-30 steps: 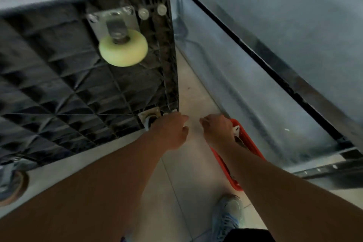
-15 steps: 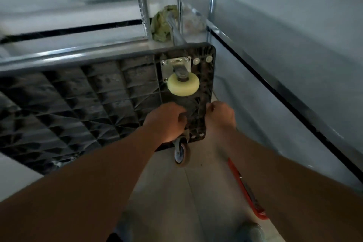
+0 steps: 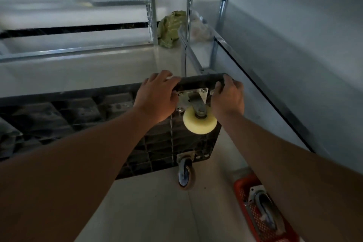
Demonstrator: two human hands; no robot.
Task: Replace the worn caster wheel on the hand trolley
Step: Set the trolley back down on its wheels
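We see the hand trolley (image 3: 161, 143) tipped up on its side on the tiled floor (image 3: 149, 208), its ribbed black underside facing us. Our left hand (image 3: 157, 98) grasps the trolley's far top edge, fingers curled over the rim; our right hand (image 3: 227, 98) grasps the same edge at its right corner. Between the two hands sits a pale yellow caster wheel (image 3: 200, 123), hanging from a metal plate (image 3: 191, 97) bolted to the underside. A grey caster wheel (image 3: 185, 175) sits at the near lower corner, touching the floor. At near right, a red basket (image 3: 243, 192) on the floor holds a loose caster (image 3: 262, 204). Metal shelving (image 3: 188, 15) stands beyond, with a green bundle (image 3: 170, 29) at its foot.
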